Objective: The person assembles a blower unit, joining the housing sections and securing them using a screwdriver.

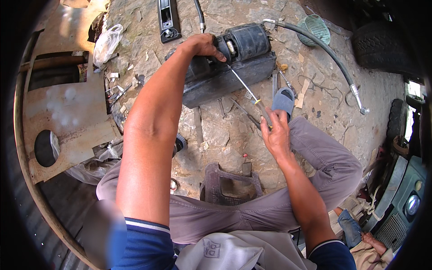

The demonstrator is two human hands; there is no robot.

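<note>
The motor lies between bag at left and hose at right, slipper before it, tyre farther right.

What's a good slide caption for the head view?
Left hand on a black machine, right hand holding a screwdriver pointed at it.

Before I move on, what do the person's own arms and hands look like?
Both arms have short navy sleeves; the left sleeve shows white striping at its hem, the right sleeve a pale edge. The left hand and right hand are gloveless, with no watch visible.
</note>
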